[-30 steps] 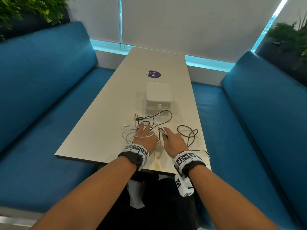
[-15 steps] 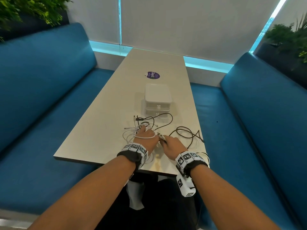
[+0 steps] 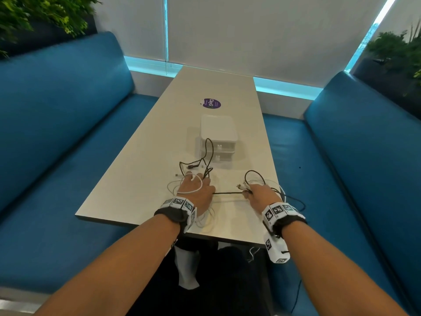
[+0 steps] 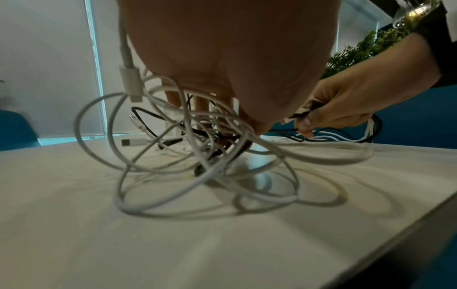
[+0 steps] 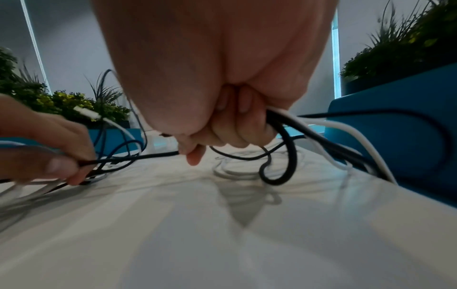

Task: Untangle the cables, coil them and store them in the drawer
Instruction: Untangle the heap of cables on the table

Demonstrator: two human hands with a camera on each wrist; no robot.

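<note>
A tangle of black and white cables lies at the near end of the white table (image 3: 141, 179). My left hand (image 3: 196, 190) presses down on the tangle, thumb and finger pinching the black cable (image 3: 227, 192); a white cable (image 3: 170, 185) loops over its back. My right hand (image 3: 259, 192) grips black and white strands in curled fingers (image 5: 237, 133), and the black cable (image 5: 138, 156) runs taut between the hands. A white plug (image 4: 131, 84) hangs by the left palm (image 4: 235, 58). The small white drawer unit (image 3: 217, 133) stands just beyond, both drawers closed.
A purple round sticker (image 3: 211, 103) lies past the drawer unit. Blue benches (image 3: 68, 144) flank the table on both sides. Some cable hangs over the table's right edge (image 3: 296, 201). Plants stand behind the bench backs.
My right hand has moved right, away from the left, drawing the black cable straight between them. A black loop now rises in front of the drawer unit.
</note>
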